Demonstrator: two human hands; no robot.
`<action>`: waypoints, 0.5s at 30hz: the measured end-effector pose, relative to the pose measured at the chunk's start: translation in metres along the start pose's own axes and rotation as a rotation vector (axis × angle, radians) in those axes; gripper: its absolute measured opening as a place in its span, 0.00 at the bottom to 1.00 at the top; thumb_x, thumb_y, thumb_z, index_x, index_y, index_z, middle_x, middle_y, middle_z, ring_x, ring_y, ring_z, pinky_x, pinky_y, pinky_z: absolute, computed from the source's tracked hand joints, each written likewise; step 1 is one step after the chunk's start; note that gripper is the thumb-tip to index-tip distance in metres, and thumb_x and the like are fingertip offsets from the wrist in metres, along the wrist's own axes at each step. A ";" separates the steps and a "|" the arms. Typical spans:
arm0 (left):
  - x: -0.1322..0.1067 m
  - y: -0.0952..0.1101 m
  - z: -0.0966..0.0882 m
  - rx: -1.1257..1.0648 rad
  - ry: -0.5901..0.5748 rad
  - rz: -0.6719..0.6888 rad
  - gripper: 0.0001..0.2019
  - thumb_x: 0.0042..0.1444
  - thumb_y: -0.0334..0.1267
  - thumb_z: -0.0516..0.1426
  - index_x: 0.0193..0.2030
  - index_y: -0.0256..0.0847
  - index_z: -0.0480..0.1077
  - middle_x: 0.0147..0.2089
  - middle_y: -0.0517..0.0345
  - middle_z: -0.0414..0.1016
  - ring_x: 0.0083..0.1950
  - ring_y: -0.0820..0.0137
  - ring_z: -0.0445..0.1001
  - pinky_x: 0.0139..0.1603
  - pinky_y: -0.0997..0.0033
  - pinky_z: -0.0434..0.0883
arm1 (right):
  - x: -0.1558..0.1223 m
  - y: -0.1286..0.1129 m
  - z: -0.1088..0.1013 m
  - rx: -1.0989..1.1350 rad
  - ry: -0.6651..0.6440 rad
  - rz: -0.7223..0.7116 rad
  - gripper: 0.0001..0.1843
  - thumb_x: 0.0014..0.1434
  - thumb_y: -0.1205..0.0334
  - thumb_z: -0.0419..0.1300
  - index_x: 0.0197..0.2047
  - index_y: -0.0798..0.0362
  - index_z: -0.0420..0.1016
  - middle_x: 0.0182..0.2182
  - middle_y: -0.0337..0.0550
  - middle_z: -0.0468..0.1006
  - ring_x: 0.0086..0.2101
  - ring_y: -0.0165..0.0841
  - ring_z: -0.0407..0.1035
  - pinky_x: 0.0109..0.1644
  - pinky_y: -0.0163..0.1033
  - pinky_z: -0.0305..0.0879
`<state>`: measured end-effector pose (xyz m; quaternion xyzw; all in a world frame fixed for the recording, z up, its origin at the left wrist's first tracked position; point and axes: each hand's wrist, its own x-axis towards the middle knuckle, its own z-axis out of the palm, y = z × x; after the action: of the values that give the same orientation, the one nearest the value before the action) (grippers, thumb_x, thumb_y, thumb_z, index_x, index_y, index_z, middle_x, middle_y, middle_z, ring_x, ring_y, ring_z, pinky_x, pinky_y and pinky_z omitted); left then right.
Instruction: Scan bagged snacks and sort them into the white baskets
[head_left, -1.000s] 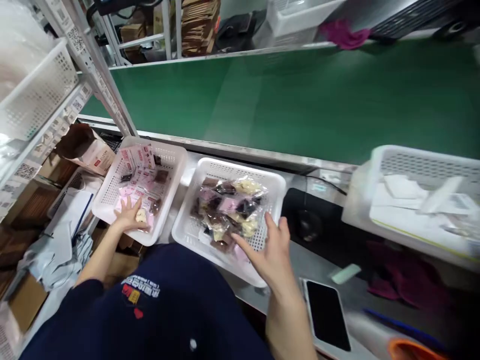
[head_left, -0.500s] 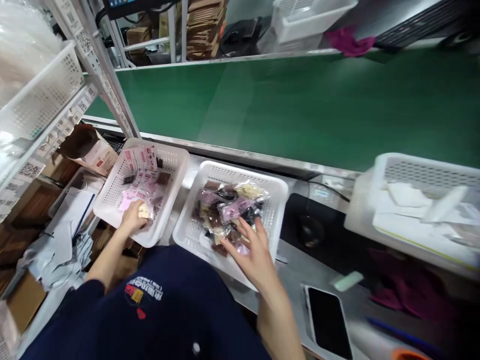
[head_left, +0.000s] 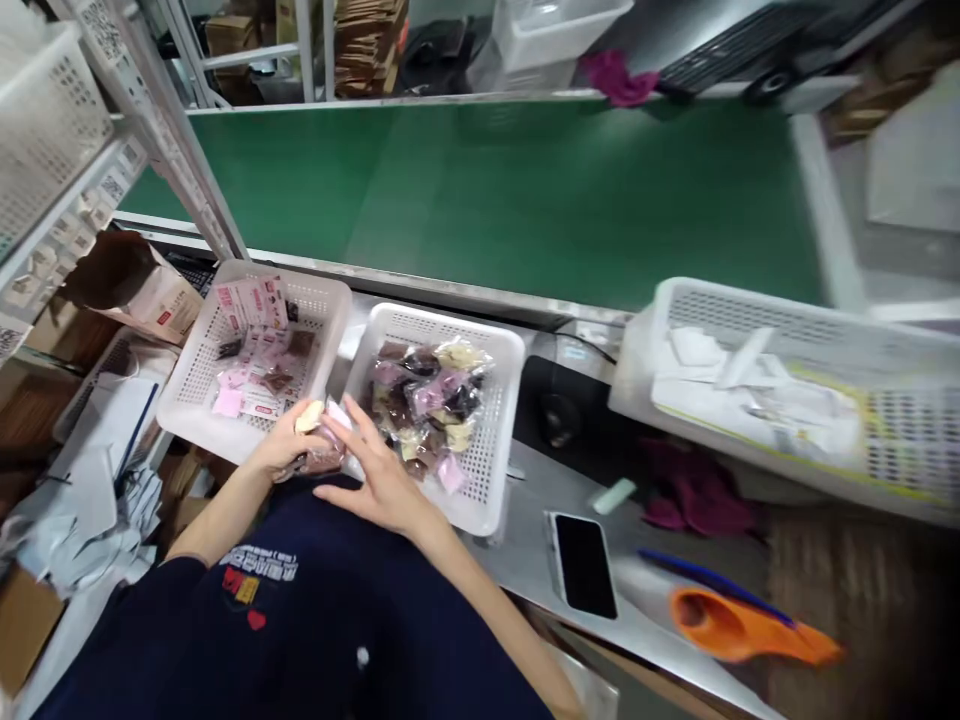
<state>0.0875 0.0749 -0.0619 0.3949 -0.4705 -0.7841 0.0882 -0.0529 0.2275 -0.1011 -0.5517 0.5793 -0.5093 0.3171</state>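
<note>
My left hand (head_left: pixel 289 440) is closed around a few small clear packets (head_left: pixel 324 458), one with brown contents, and a cream-coloured piece (head_left: pixel 309 416) shows by its thumb. Close beside it is my right hand (head_left: pixel 382 485), thumb and fingers stretched apart at the packets; a pale pink piece (head_left: pixel 339 414) lies by its fingertips. Both hands are in front of my body, at the near edges of two white baskets. The left basket (head_left: pixel 187 400) contains pink printed sachets (head_left: pixel 251 302) and brown pieces. In the right basket (head_left: pixel 491 470) lies a pile of clear packets (head_left: pixel 431 395) with brown, cream, pink and black contents.
A green conveyor belt (head_left: pixel 525 200) runs behind the baskets. To the right are a black mouse (head_left: pixel 559 418), a phone (head_left: pixel 583 565), an orange tool (head_left: pixel 739 622) and a white bin (head_left: pixel 645 350) of papers. A metal rack post (head_left: pixel 180 150) stands at left.
My left hand has lifted out of the left basket with packets. My right hand has left the pile and moved left to meet it. The camera view has shifted to the right.
</note>
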 end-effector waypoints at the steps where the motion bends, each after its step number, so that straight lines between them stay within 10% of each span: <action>1: 0.001 -0.004 0.007 -0.025 -0.032 -0.037 0.32 0.36 0.34 0.75 0.50 0.38 0.71 0.39 0.59 0.77 0.39 0.70 0.76 0.41 0.74 0.71 | -0.001 -0.002 0.002 -0.019 0.038 -0.001 0.42 0.62 0.48 0.73 0.75 0.45 0.67 0.78 0.60 0.54 0.74 0.53 0.57 0.73 0.60 0.65; 5: 0.000 -0.011 0.013 -0.108 -0.139 -0.179 0.29 0.40 0.37 0.76 0.48 0.37 0.72 0.41 0.55 0.79 0.39 0.69 0.78 0.39 0.74 0.74 | -0.014 0.003 -0.001 0.024 0.296 0.090 0.15 0.67 0.52 0.68 0.53 0.50 0.81 0.52 0.52 0.83 0.53 0.43 0.79 0.59 0.51 0.77; 12: 0.007 -0.023 0.013 -0.140 -0.176 -0.257 0.30 0.36 0.35 0.73 0.48 0.38 0.70 0.34 0.60 0.76 0.24 0.74 0.71 0.20 0.78 0.62 | -0.028 0.016 -0.027 0.025 0.869 0.192 0.18 0.60 0.45 0.71 0.42 0.50 0.76 0.39 0.44 0.82 0.38 0.39 0.77 0.46 0.45 0.77; 15: 0.013 -0.023 0.026 -0.162 -0.183 -0.194 0.26 0.36 0.34 0.71 0.45 0.39 0.70 0.33 0.59 0.76 0.25 0.73 0.72 0.22 0.77 0.65 | -0.021 0.018 -0.040 0.048 0.913 0.248 0.21 0.60 0.41 0.70 0.43 0.49 0.74 0.37 0.43 0.80 0.37 0.39 0.76 0.44 0.45 0.77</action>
<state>0.0660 0.0977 -0.0809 0.3572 -0.3713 -0.8571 0.0005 -0.0916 0.2555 -0.1106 -0.1906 0.7090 -0.6713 0.1013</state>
